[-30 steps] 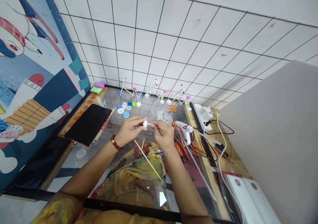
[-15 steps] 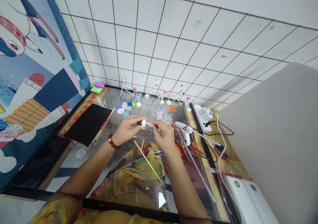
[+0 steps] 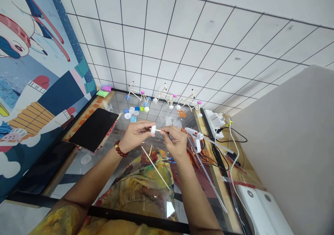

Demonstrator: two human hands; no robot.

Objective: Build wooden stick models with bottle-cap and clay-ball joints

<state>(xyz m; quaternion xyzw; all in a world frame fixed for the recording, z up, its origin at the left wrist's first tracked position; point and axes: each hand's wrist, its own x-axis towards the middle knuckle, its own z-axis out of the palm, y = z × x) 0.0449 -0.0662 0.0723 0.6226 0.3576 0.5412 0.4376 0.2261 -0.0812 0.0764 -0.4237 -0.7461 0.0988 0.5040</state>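
Note:
Between the fingertips of my left hand [image 3: 135,134] is a white bottle cap [image 3: 153,129], gripped by its rim. My right hand [image 3: 175,141] pinches a short wooden stick [image 3: 158,130], whose other end meets the cap. Both hands are raised above the glass tabletop. Below them lie a long wooden stick [image 3: 156,169] and a shorter stick piece [image 3: 150,150]. Scissors or pliers with blue handles [image 3: 170,160] lie close to my right wrist, partly covered by it.
Loose bottle caps [image 3: 133,119] in several colours lie beyond my hands. Small stick-and-cap bicycle models [image 3: 188,101] stand along the wall. A white glue gun [image 3: 194,137] with cables lies at right. A black board [image 3: 95,129] lies at left; a power strip [image 3: 214,123] is back right.
The white cap has turned so more of its round face shows. My right hand has shifted slightly away from it, leaving more of the short stick visible.

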